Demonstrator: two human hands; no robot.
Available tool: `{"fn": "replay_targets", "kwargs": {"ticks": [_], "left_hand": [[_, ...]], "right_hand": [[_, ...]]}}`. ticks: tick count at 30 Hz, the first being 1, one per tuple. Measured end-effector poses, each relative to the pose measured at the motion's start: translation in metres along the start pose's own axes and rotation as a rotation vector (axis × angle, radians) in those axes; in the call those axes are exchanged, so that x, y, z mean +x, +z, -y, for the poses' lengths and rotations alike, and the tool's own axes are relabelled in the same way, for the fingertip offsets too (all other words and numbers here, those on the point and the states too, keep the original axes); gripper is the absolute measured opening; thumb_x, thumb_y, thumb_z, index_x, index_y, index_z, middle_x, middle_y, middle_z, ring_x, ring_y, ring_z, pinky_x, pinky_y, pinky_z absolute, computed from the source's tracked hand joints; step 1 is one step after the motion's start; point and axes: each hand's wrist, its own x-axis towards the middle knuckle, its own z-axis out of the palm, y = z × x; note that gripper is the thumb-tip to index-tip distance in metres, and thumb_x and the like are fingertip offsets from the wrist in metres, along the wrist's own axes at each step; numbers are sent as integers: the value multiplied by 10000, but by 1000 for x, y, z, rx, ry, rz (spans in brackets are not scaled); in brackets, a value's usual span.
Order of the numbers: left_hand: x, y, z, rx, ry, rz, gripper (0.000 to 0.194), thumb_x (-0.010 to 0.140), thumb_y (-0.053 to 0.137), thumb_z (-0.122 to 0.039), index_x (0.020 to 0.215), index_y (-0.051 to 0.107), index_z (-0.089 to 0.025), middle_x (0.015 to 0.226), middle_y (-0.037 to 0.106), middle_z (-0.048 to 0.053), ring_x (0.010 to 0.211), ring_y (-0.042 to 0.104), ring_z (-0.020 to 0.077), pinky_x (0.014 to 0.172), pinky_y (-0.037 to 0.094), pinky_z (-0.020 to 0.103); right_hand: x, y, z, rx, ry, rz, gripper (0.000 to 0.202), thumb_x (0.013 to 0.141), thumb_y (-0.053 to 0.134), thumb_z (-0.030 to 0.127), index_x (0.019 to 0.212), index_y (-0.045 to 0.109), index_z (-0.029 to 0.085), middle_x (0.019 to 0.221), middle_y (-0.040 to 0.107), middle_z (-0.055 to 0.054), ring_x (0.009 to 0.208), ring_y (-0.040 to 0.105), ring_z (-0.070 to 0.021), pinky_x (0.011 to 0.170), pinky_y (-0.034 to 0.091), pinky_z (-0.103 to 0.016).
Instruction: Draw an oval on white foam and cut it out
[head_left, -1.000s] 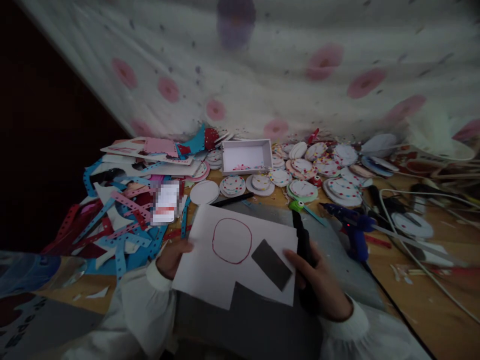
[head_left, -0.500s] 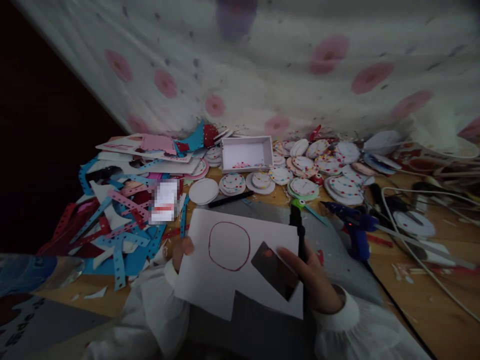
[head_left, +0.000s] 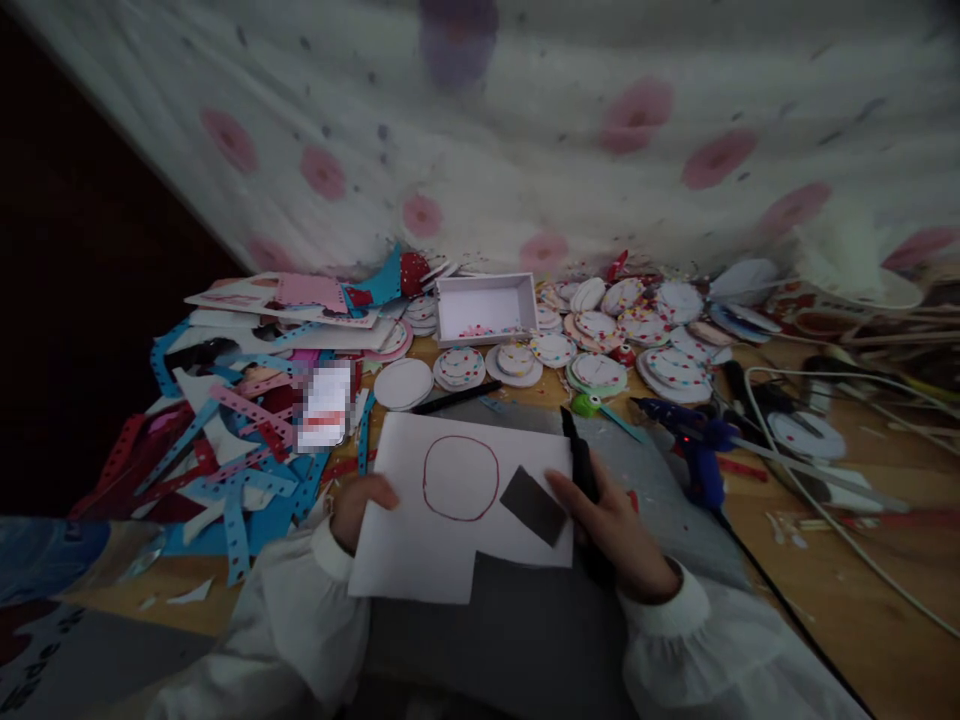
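A white paper sheet [head_left: 405,545] with a hand-drawn red circle is held up over the grey mat [head_left: 510,650]. Its lower edge has a cut notch, and a dark four-sided patch beside the circle looks like a cut-out hole. My left hand [head_left: 364,508] grips the sheet's left edge, thumb on top. At the right edge is my right hand [head_left: 619,520], closed around a black tool [head_left: 581,455] with a narrow tip pointing up and away; its exact kind is unclear. The right thumb reaches over the sheet's edge, while the other fingers are mostly hidden.
Coloured paper strips [head_left: 232,480] and scraps heap up at left. Behind the sheet lie a black pen [head_left: 457,397], an open white box [head_left: 487,310] and several stacked, dotted paper discs [head_left: 675,373]. A blue glue gun [head_left: 697,450] and a white cable [head_left: 825,530] occupy the right side.
The sheet has turned slightly and its right side has shifted left. My right hand and the black tool moved a little left. Skin seen earlier within the dark patch no longer shows.
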Motion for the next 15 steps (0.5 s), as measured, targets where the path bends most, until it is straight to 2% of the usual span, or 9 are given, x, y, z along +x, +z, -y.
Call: {"fn": "replay_targets", "kwargs": {"ticks": [2, 3, 5, 7, 10, 12, 15], "left_hand": [[-4, -6, -3, -305, -189, 119, 404, 789, 517, -414, 1083, 684, -193, 850, 728, 85, 843, 682, 360, 671, 556, 508], [-5, -9, -6, -459, -289, 152, 460, 717, 567, -408, 1114, 673, -201, 849, 735, 95, 833, 687, 368, 674, 554, 520], [-5, -12, -13, -639, -422, 117, 580, 625, 656, -382, 1177, 631, -206, 895, 739, 108, 843, 690, 368, 709, 552, 515], [-4, -11, -19, -669, -466, 7, 593, 631, 713, -397, 1179, 614, -193, 909, 737, 116, 836, 694, 343, 718, 555, 473], [0, -4, -24, -610, -460, -100, 506, 664, 767, -425, 1076, 645, -157, 883, 737, 115, 771, 698, 284, 677, 557, 382], [2, 1, -24, -589, -450, -109, 477, 658, 794, -413, 1033, 657, -153, 895, 738, 103, 745, 696, 253, 650, 551, 336], [3, 8, -24, -579, -477, -95, 472, 659, 801, -413, 1038, 659, -169, 903, 741, 82, 713, 691, 231, 605, 540, 308]], "right_hand": [[4, -6, 2, -24, -23, -10, 412, 747, 668, 572, 943, 544, 232, 445, 408, 98, 341, 338, -98, 326, 256, -222], [5, -9, 4, -25, -43, -29, 397, 766, 647, 575, 929, 524, 234, 452, 415, 98, 337, 334, -93, 323, 259, -218], [7, -18, 11, -35, -75, -90, 401, 779, 637, 560, 965, 486, 239, 531, 506, 79, 350, 376, -89, 326, 291, -213], [8, -27, 19, -64, -98, -130, 447, 761, 665, 532, 1037, 460, 245, 640, 591, 54, 376, 437, -94, 335, 333, -214], [12, -36, 32, -95, -113, -73, 460, 723, 691, 522, 1036, 516, 233, 690, 641, 14, 434, 539, -131, 391, 430, -257], [15, -38, 40, -65, -95, -36, 486, 711, 686, 539, 1063, 550, 234, 700, 666, -11, 468, 594, -170, 428, 480, -300], [15, -36, 53, 25, -75, -16, 589, 712, 684, 536, 1210, 516, 271, 734, 700, -26, 479, 627, -202, 441, 507, -340]]}}
